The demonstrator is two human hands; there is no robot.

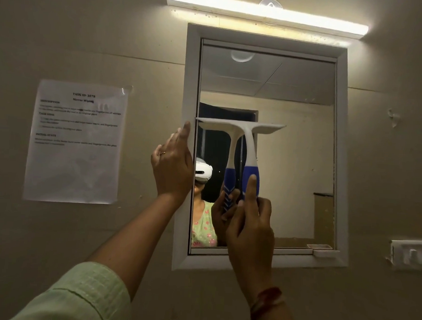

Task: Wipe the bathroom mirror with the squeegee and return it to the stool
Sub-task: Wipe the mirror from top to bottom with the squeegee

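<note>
A white-framed mirror (298, 163) hangs on the beige wall. My right hand (249, 230) grips the blue lower handle of a white-and-blue squeegee (251, 149), index finger stretched up along it. The squeegee's white blade lies flat against the glass at mid-height, spanning from the left frame edge to about the mirror's middle. My left hand (172, 165) rests with straight fingers on the mirror's left frame, beside the blade's left end. The glass reflects the squeegee, my hand and a person wearing a headset. The stool is out of view.
A printed task sheet (76, 140) is taped to the wall left of the mirror. A lit tube light (267, 12) runs above it. A small white tray (325, 253) sits on the frame's lower right corner, and a switch plate (410, 254) is mounted at far right.
</note>
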